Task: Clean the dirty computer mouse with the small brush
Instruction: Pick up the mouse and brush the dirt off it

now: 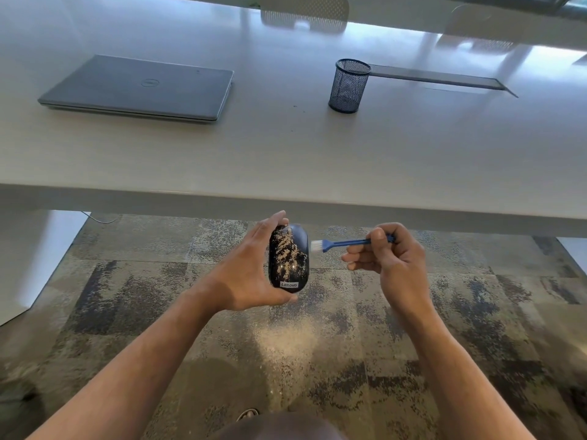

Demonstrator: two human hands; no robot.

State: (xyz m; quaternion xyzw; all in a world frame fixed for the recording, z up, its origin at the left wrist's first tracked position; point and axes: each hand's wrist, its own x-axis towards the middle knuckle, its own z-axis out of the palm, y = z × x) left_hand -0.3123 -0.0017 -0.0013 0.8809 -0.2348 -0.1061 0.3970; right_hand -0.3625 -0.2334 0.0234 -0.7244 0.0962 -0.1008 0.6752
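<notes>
A black computer mouse (289, 258) with a Lenovo label and pale grit strewn over its top is held in front of the table's near edge, above the carpet. My left hand (244, 274) grips it from the left side, thumb under its near end. My right hand (386, 258) pinches the blue handle of a small brush (341, 243). Its white bristles point left and sit just off the mouse's right edge.
A white table (286, 154) spans the view, with a shut grey laptop (143, 88) at the left and a black mesh pen cup (348, 85) at the middle right, beside a cable slot (444, 78). Patterned carpet (143, 296) with pale dust lies below.
</notes>
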